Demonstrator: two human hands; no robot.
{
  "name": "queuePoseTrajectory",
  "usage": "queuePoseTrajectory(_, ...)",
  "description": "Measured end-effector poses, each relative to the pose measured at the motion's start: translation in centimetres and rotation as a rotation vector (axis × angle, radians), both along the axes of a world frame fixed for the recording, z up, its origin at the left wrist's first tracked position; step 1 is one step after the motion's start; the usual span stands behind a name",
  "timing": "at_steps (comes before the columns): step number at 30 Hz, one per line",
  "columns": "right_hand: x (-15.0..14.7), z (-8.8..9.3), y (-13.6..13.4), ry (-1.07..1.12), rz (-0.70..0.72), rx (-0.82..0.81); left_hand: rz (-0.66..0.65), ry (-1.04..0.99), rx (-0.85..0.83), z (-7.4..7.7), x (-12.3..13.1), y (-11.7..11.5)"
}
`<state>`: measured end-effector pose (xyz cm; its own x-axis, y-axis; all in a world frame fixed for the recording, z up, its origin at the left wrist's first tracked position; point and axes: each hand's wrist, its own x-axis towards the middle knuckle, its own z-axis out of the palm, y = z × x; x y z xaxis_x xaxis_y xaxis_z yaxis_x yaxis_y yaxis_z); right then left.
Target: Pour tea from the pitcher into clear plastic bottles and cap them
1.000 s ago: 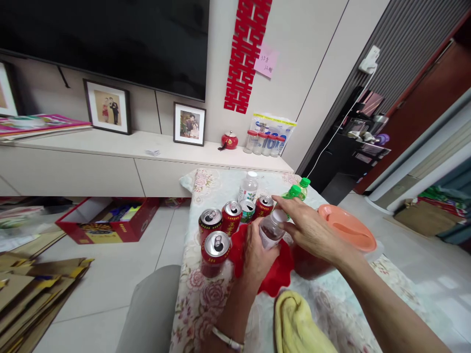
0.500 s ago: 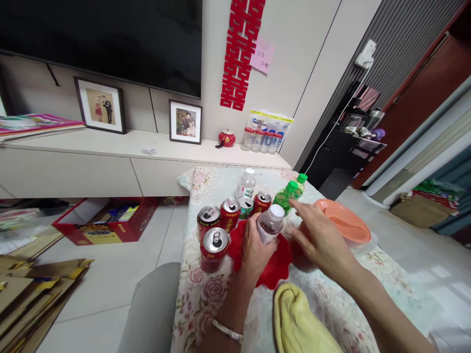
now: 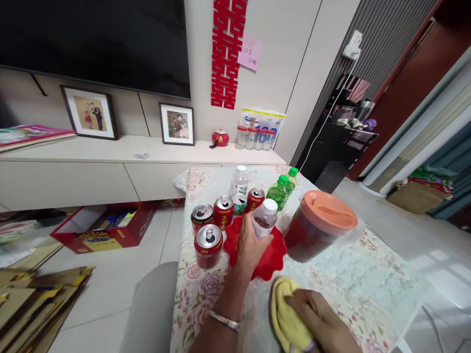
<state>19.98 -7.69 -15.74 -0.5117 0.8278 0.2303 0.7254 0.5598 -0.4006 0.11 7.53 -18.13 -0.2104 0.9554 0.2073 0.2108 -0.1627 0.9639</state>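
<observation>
My left hand [image 3: 249,241] is wrapped round a small clear plastic bottle [image 3: 263,218] with a white cap, standing upright on a red scalloped plate [image 3: 272,255]. My right hand [image 3: 319,314] lies at the near edge of the table on a yellow cloth [image 3: 287,314], fingers closed over it. A pitcher of dark liquid [image 3: 312,230] with an orange lid stands just right of the plate.
Several red drink cans [image 3: 208,242], a green-label can, a white-capped bottle [image 3: 239,180] and two green bottles [image 3: 279,190] crowd the far side of the floral-cloth table [image 3: 353,274]. A grey seat [image 3: 152,306] is left of the table. Cardboard and a red box [image 3: 106,228] lie on the floor.
My right hand has drawn back from the bottle cap to the yellow cloth near me. The left hand still holds the bottle. The pitcher is now uncovered to view.
</observation>
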Motion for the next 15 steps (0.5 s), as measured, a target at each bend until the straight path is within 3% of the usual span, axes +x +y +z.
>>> queuePoseTrajectory(3, -0.6, 2.9, 0.8, 0.144, -0.017, 0.205, 0.02, 0.02, 0.031, 0.6, 0.1, -0.1)
queuePoseTrajectory(8, -2.8, 7.6, 3.3, 0.206, -0.151, 0.527, 0.085, 0.045, 0.171, 2.6, 0.5, -1.0)
queuePoseTrajectory(11, -4.9, 8.6, 5.2, 0.212, -0.19, 0.646, 0.152, 0.083, 0.251, 3.4, 1.1, -1.7)
queuePoseTrajectory(15, -7.3, 8.0, 7.0, 0.184, -0.251, 0.726, 0.23, 0.236, 0.346, 3.1, 2.0, -2.2)
